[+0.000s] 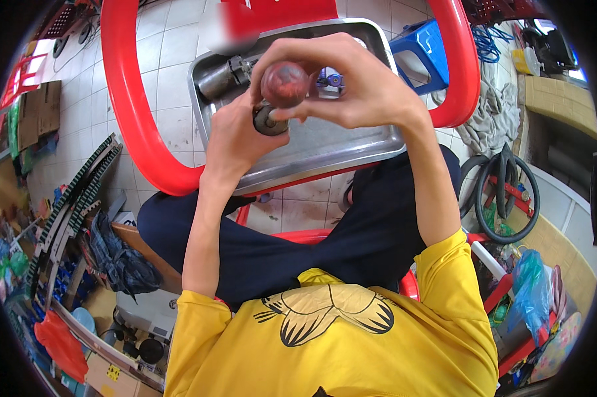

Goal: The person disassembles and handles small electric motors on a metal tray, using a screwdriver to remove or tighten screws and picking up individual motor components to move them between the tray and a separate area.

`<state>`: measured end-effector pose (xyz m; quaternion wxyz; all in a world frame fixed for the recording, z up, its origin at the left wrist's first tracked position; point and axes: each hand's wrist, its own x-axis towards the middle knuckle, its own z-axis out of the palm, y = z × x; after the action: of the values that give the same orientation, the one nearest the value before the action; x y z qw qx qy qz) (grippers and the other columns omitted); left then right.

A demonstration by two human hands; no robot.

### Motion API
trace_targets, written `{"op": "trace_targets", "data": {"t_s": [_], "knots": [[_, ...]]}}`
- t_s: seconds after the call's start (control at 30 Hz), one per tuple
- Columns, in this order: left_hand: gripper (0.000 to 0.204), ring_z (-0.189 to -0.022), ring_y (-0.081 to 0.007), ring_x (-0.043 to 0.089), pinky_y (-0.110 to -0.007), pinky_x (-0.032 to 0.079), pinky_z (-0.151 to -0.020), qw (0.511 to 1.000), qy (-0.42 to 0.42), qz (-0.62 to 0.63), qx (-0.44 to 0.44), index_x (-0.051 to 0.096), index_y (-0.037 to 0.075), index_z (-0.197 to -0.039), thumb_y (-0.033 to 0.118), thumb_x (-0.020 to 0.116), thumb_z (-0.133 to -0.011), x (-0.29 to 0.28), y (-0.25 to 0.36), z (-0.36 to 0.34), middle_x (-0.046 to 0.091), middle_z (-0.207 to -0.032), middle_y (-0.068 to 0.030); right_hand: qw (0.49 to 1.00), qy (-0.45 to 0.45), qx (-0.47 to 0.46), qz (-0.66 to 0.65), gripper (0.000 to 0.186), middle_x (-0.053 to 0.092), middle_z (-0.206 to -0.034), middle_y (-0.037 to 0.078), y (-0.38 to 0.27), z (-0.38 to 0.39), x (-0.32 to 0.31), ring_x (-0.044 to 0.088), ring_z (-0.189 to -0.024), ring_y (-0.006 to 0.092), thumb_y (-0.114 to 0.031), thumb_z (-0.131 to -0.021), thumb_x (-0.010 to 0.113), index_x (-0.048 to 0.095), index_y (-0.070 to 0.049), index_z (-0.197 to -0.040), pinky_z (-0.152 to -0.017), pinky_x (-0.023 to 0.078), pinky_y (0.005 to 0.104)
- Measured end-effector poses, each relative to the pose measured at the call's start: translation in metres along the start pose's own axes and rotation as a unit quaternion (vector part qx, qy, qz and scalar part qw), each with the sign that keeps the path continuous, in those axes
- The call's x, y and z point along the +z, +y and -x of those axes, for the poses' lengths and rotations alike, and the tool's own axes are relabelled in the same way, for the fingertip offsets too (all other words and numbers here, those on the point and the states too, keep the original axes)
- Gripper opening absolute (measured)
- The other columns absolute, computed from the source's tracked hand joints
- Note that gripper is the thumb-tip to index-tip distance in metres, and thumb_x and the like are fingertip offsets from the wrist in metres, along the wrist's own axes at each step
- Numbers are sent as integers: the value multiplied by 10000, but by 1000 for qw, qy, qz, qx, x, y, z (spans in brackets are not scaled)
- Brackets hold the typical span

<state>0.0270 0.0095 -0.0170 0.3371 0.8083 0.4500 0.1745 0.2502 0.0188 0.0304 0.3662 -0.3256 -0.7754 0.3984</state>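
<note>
My left hand (235, 142) is closed around a dark, round metal part (270, 121), its end facing up at me. Just above it my right hand (371, 83) curls its fingers and thumb around a tool with a red, rounded handle (285, 84), seen end-on. The tool's far end is hidden beneath the handle and hands. Both hands are over a shallow metal tray (341, 142). Lying in the tray's left side is a cylindrical grey metal part (217, 81). A small blue-purple part (330, 80) shows through the gap in my right hand.
Red plastic chair arms (128, 106) curve around the tray. A blue stool (427, 53) stands at the far right, near a grey cloth (487, 116) on the tiled floor. Black tubing (510, 231) lies at right. Long curved strips (67, 212) and a dark plastic bag (116, 255) are at left.
</note>
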Motion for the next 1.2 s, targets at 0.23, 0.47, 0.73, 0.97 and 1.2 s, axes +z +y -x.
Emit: {"op": "trace_targets", "data": {"t_s": [0.23, 0.47, 0.73, 0.97, 1.2], "knots": [[468, -815, -414, 688, -467, 542, -719, 1000, 8, -30, -5, 582, -12, -961, 198, 861, -648, 0, -4, 1, 677, -853, -210, 994, 63, 56, 64, 388, 740, -1034, 64, -1, -1, -2, 717, -900, 188, -113, -779, 900, 709, -98, -1117, -810, 598, 294], [502, -815, -420, 674, -468, 526, -719, 1000, -2, -21, -20, 553, -8, -942, 224, 886, -646, -1, -8, -2, 662, -842, -203, 990, 67, 120, -26, 571, 732, -1023, 74, 12, 10, -4, 746, -885, 193, -308, -743, 945, 661, -76, -1180, -641, 565, 281], [500, -817, -413, 656, -476, 511, -713, 999, -1, -38, -9, 532, 12, -919, 244, 878, -643, -1, -7, -1, 652, -860, -186, 995, 74, 44, 43, 540, 733, -995, 88, 17, 3, -8, 741, -848, 206, -337, -802, 910, 660, -63, -1194, -691, 617, 316], [505, -800, -392, 669, -458, 517, -710, 999, -11, -50, -19, 558, 11, -931, 265, 892, -650, -3, -8, -4, 661, -838, -175, 991, 102, 61, 62, 535, 744, -1046, 85, 19, 8, -10, 748, -882, 215, -310, -812, 901, 664, -80, -1234, -703, 606, 311], [535, -775, -382, 681, -432, 528, -720, 998, -8, -50, -28, 571, 4, -943, 304, 913, -662, -2, -6, -5, 668, -817, -180, 995, 50, 83, 0, 380, 761, -1041, 72, 14, 9, -15, 755, -848, 182, -207, -859, 862, 696, -92, -1181, -710, 605, 291]]}}
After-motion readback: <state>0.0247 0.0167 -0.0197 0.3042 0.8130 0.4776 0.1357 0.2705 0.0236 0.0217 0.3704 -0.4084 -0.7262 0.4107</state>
